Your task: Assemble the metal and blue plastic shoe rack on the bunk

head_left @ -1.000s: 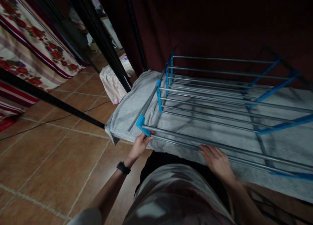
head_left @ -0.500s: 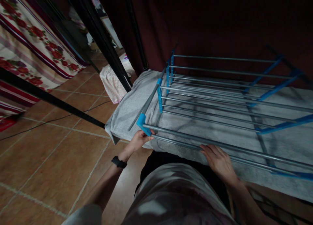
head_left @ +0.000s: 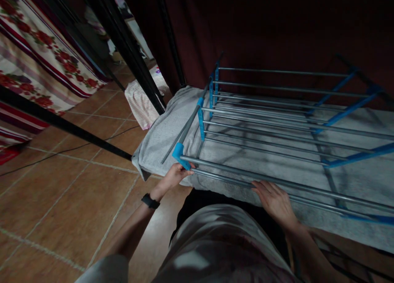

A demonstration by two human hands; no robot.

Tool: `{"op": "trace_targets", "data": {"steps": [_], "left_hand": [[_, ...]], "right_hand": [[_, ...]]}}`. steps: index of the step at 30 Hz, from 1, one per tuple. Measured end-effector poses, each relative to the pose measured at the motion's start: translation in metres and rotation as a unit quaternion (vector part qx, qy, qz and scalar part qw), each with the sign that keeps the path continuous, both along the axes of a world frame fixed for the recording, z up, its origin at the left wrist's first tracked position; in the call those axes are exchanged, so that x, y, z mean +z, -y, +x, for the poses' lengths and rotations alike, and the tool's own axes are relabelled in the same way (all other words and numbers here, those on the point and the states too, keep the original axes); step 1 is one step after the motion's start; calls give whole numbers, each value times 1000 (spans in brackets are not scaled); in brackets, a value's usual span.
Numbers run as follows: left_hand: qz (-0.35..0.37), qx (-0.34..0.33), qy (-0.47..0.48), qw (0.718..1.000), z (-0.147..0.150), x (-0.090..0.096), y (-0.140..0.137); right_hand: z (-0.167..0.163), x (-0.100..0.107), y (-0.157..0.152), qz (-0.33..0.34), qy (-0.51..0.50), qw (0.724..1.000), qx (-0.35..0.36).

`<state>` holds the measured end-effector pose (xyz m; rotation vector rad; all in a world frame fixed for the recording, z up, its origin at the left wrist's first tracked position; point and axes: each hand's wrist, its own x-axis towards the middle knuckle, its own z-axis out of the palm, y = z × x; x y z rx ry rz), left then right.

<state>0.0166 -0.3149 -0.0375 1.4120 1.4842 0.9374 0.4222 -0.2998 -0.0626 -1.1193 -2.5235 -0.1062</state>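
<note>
A rack of grey metal rods (head_left: pixel 264 129) with blue plastic joints lies on a grey cloth-covered bed in front of me. My left hand (head_left: pixel 176 174) is closed at its near left corner, fingers around the lower end of a blue corner piece (head_left: pixel 181 155) where the lowest front rod (head_left: pixel 221 177) meets it. Farther right, my right hand (head_left: pixel 275 201) grips that same lowest rod, its fingertips wrapped over it. Just above both hands runs a thicker front rod (head_left: pixel 234 166). The undersides of my fingers are hidden.
Grey cloth (head_left: pixel 163 137) covers the bed. A black metal frame (head_left: pixel 70 127) with bars and posts stands at its left. Beyond lie a tiled floor (head_left: pixel 61 188), a thin cable, a striped cloth (head_left: pixel 143 104) and a floral curtain (head_left: pixel 46 49). A dark red curtain (head_left: pixel 261 28) hangs behind.
Almost nothing differs. Both hands keep their places on the rack, and the view has shifted very slightly.
</note>
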Motion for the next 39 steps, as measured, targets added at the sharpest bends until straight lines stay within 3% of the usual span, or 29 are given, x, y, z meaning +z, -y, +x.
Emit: {"op": "trace_targets", "data": {"steps": [21, 27, 29, 32, 39], "left_hand": [[10, -32, -21, 999, -4, -5, -3], [-4, -27, -23, 999, -3, 2, -5], [-6, -24, -24, 999, -3, 2, -5], [-6, -26, -19, 999, -5, 0, -5], [7, -17, -21, 1000, -8, -9, -6]], "right_hand": [[-2, 7, -9, -31, 4, 999, 13], [-11, 12, 6, 33, -52, 998, 29], [-18, 7, 19, 52, -82, 994, 44], [-29, -10, 33, 14, -77, 995, 61], [-45, -48, 21, -62, -1, 998, -17]]}}
